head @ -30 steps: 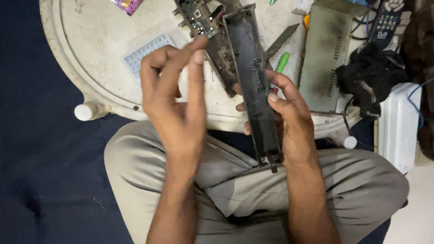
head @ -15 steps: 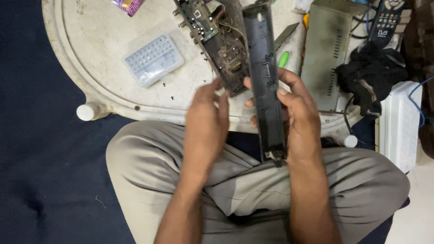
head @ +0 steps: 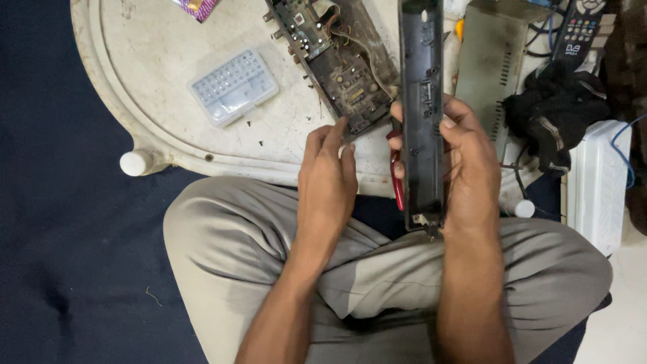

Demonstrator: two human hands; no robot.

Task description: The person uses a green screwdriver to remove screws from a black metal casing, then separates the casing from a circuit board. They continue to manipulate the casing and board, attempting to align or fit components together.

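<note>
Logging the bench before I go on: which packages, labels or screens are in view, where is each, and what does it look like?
Wrapper: table's top edge, left of the circuit board; crinkled purple-pink foil, cut off by the frame.
Clear case: on the table, left of the board; flat translucent rectangle with rows of small cells.
Remote: top right; black, coloured buttons, small white logo.
No screens.

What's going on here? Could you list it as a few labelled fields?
Setting: person sitting cross-legged at a low white table
Right hand: grips a long black panel, held upright
Left hand: open, fingertips at the circuit board
On table: clear plastic case, grey metal box
Beside: remote, black cloth
</note>
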